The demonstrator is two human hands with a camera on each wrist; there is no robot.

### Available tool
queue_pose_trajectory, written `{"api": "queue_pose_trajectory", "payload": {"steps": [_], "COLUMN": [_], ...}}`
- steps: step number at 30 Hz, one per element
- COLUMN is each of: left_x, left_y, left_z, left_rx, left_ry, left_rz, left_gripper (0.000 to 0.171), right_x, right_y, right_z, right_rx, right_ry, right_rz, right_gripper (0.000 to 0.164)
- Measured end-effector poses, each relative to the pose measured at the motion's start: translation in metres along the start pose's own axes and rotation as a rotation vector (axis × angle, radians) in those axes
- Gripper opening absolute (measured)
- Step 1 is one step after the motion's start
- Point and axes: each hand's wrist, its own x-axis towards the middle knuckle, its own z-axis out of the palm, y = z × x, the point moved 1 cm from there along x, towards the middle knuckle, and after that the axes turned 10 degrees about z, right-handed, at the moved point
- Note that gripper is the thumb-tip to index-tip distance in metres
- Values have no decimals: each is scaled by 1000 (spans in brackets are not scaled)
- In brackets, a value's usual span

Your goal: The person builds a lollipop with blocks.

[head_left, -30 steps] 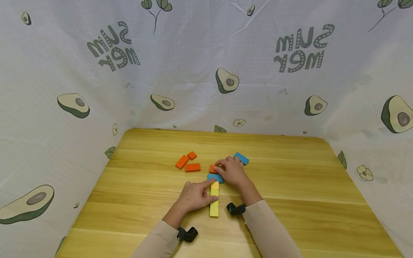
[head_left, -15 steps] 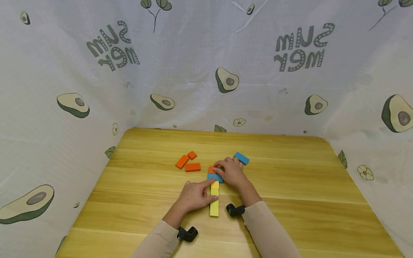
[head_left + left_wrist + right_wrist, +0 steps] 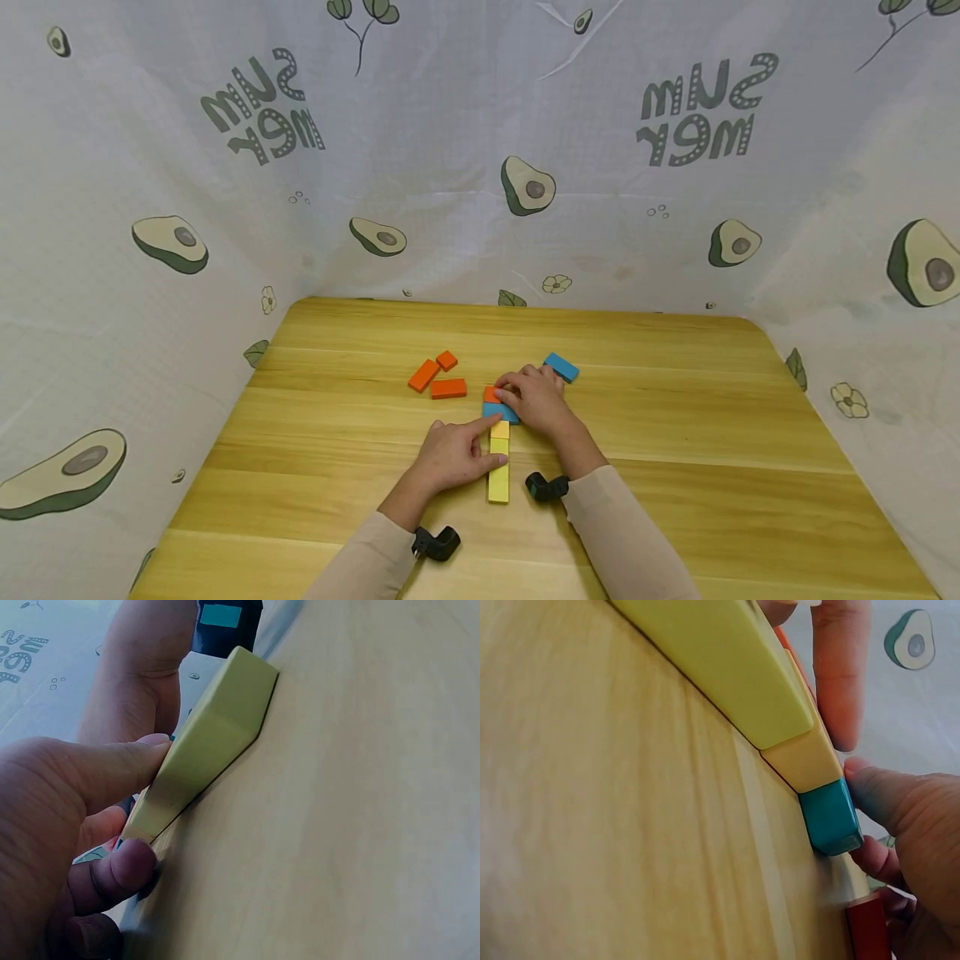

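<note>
A row of flat blocks runs away from me in the head view: a long yellow block [image 3: 498,483], a small light-yellow block [image 3: 500,430], a blue block [image 3: 492,411] set crosswise, and a small orange block [image 3: 491,393] at the far end. My left hand [image 3: 448,456] rests over the row, its straight index fingertip by the blue block and its thumb on the long yellow one. With thumb and finger, my right hand [image 3: 538,400] pinches the orange block, partly covering it. The left wrist view shows the left thumb [image 3: 124,769] touching the yellow block's edge.
Several loose orange blocks lie left of the row, one of them an orange block [image 3: 448,388] near it. A loose blue block [image 3: 562,367] sits beyond my right hand. The wooden table [image 3: 675,417] ends at a printed cloth [image 3: 450,167] behind.
The orange block in my right hand has shifted slightly left and now lies against the blue block. During the last half second nothing visibly moves. My left hand has stayed in place.
</note>
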Motion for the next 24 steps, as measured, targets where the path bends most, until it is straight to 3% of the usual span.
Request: {"api": "queue_pose_trajectory", "payload": {"steps": [17,24], "left_x": [0,0], "left_y": [1,1], "left_z": [-1,-2], "left_rx": [-7,-11], "left_ry": [1,-5], "left_rz": [2,-4], "left_gripper": [67,67], "right_x": [-2,-4], "right_y": [-4,-3], "right_z": [-3,-5], "right_rx": [-70,-44], "right_ry": [3,-2], "right_rz": [-4,6], "right_gripper": [24,28]}}
